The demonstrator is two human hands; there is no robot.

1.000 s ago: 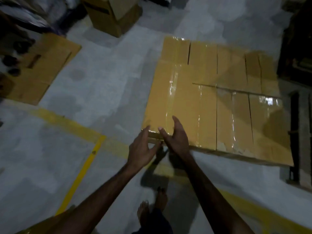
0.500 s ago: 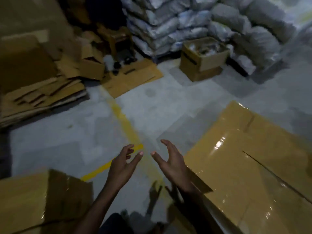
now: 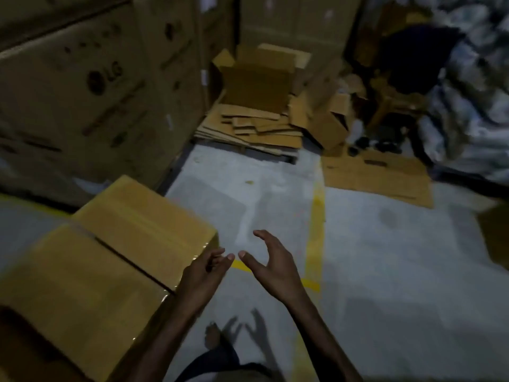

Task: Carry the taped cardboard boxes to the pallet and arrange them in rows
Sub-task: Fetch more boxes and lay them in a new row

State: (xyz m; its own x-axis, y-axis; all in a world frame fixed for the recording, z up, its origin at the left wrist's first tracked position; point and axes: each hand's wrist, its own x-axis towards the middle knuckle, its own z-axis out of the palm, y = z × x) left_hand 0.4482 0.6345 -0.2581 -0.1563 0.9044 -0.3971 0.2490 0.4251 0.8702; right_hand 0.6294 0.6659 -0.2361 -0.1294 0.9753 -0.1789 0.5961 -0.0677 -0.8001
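Two taped cardboard boxes sit side by side at the lower left: the farther box [image 3: 143,224] and the nearer box [image 3: 74,296], with a dark seam between them. My left hand [image 3: 205,274] hovers at the right edge of the boxes, fingers loosely apart, holding nothing. My right hand [image 3: 271,267] floats over the bare floor beside it, fingers spread and curled, empty. The pallet with the arranged boxes is out of view.
Tall printed cartons [image 3: 82,86] form a wall on the left. A heap of flattened cardboard [image 3: 256,128] with an open box [image 3: 259,78] lies ahead. A flat sheet [image 3: 377,175] rests on the floor at right, near wrapped sacks [image 3: 468,119]. Yellow floor tape [image 3: 316,221] runs ahead.
My view has swung left, away from the pallet of boxes, which has left the frame. Two taped boxes at the lower left have come close. Both hands stay empty and raised.
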